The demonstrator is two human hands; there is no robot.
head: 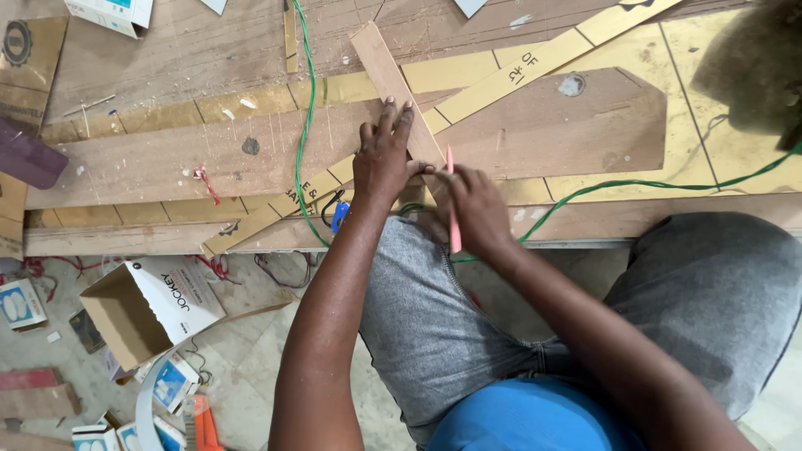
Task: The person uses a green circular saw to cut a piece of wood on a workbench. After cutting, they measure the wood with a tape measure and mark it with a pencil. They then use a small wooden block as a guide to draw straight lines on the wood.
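From where I'm watching, the narrow wooden strip (393, 88) sits just above the middle of the frame, lying at a slant across the bigger plywood boards (167, 159) on the floor. My left hand (383, 159) is flat on its lower end with the fingers spread, and my right hand (474, 213) has its fingers pinched around a pink pencil (452, 209), tip right at the strip's edge beside the left thumb. What worries me: the strip is only held at one end, so I reckon it could pivot if that hand eases off and throw the line out. The green wire (305, 125) runs right past it too, and a snag could nudge things. Containers: the open white cardboard box (150, 305) at lower left lies tipped on its side and looks empty inside, as far as I can see. Small blue and white cartons (171, 380) lie scattered near it on the tiled floor (251, 351), looks like closed, contents hidden.
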